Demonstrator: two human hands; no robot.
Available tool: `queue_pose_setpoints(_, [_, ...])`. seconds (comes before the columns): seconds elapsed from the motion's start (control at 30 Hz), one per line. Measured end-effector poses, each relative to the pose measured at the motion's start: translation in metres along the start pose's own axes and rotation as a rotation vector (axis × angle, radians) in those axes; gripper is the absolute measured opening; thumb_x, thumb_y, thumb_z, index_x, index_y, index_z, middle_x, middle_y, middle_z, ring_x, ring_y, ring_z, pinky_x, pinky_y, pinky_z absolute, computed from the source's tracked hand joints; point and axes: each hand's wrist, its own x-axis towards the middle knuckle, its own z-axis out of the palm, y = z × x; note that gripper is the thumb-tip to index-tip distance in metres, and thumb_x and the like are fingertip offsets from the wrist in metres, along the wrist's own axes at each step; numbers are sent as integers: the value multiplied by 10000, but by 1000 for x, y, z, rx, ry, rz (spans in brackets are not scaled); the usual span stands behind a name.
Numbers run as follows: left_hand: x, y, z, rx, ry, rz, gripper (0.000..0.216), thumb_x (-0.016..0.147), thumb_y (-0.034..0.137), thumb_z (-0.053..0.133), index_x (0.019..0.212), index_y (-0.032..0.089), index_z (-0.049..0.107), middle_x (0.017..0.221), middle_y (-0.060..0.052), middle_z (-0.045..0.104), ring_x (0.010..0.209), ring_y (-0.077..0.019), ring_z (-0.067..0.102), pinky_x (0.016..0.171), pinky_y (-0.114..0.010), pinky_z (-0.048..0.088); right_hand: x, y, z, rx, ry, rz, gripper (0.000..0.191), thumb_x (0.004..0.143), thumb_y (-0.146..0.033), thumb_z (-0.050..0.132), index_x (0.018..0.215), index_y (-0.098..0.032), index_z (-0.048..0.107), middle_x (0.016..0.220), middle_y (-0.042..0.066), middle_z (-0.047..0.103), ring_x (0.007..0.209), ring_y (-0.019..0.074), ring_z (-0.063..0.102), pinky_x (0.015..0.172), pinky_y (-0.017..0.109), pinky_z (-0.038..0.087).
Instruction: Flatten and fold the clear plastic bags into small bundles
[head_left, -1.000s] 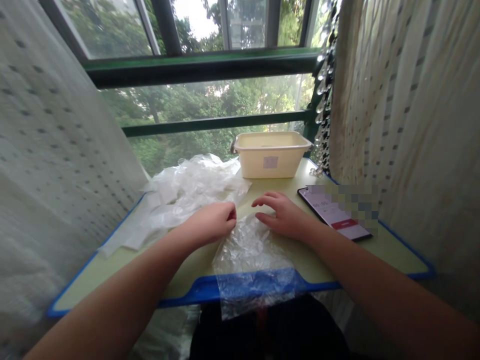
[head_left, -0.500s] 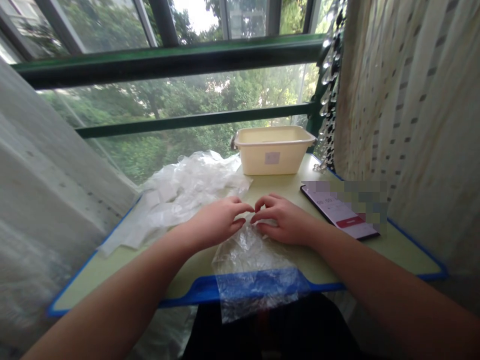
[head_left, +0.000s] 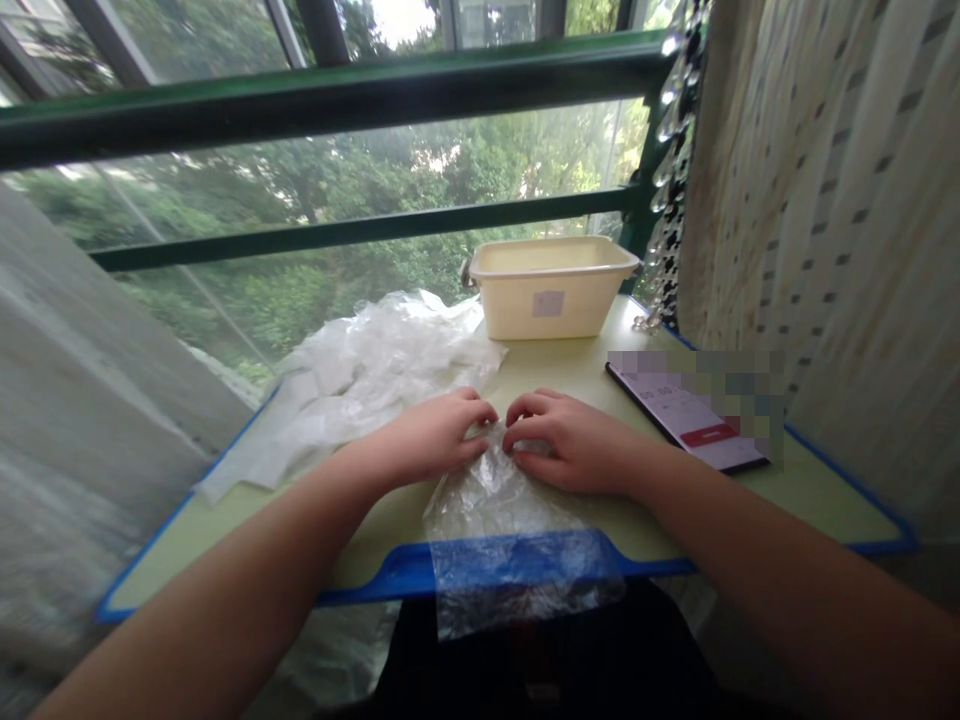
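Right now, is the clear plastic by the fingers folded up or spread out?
Mostly spread out, but wrinkled: the clear plastic runs from the fingers over the table's blue edge and hangs down.

Soft daylight enters through the window (head_left: 360, 180); the left curtain (head_left: 75, 400) is blurred, seemingly stretched at the edge.

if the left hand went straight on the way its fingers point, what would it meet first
Most likely the right hand, whose fingertips sit just across a narrow gap from the left hand. The clear plastic reaches up there too, so it might brush that first; depth is unclear.
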Motion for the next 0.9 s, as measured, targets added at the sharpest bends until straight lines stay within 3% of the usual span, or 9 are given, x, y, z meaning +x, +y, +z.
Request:
queue_pose_setpoints(0.3, [1,-3,3,-7,6,-24,312,808,330,482,1073,197,579,997,-63,541,839,-179,543,758,-299,430,0,-5,-2,40,-28,-8,179,781,-218,538,887,-210,682,963,66,609,887,180,547,858,346,408])
queue_pose_setpoints(0.63, [1,-1,-1,-7,-4,-19,277,800,317,498,1024,189,596,1011,-65,558,841,-174,547,740,-286,429,-4,-11,-9,136,-78,45,156,770,-243,569,832,-259,711,1074,63,570,1023,204,510,952,395,352])
queue_pose_setpoints(0.9, [-3,3,-8,-20,36,-7,305,839,272,452,1113,203,566,1060,-62,599,879,-171,572,768,-295,442,0,2,-4,98,223,182,213,781,-160,519,899,-228,683,946,49,602,914,170,544,884,342,403])
